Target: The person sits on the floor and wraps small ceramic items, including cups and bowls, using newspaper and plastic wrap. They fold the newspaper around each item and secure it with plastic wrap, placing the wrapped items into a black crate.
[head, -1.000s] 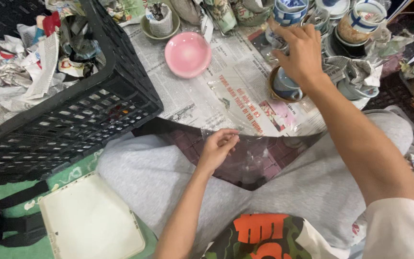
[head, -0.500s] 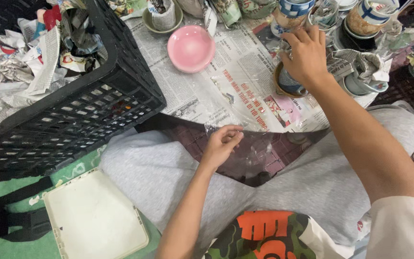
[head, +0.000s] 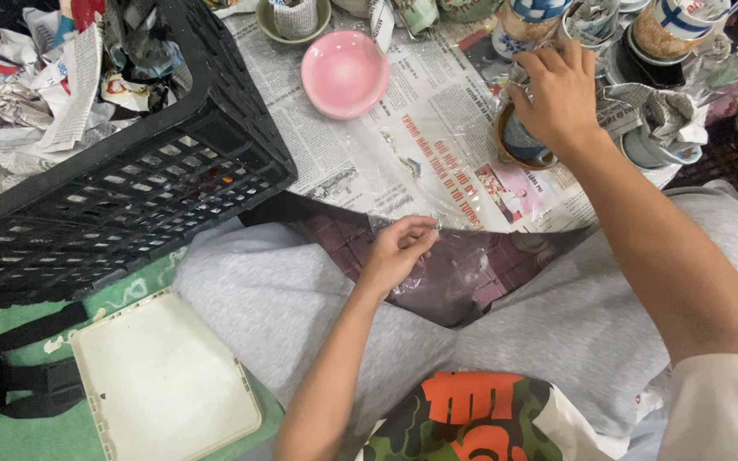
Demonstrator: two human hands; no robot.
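Note:
I sit cross-legged in grey trousers on a dark tiled floor. My left hand pinches the edge of a clear plastic sheet that lies over spread newspaper. My right hand reaches forward and closes over a blue-and-brown ceramic cup that stands on the newspaper. A pink bowl rests on the paper to the left of that cup.
A black plastic crate full of crumpled newspaper stands at the left. A white plastic lid and a black strap lie on green matting. Several paper-wrapped cups and bowls crowd the far right.
My right hand has come back from the far cups and settled on the blue-and-brown cup. My left hand has closed its fingers on the plastic sheet's edge.

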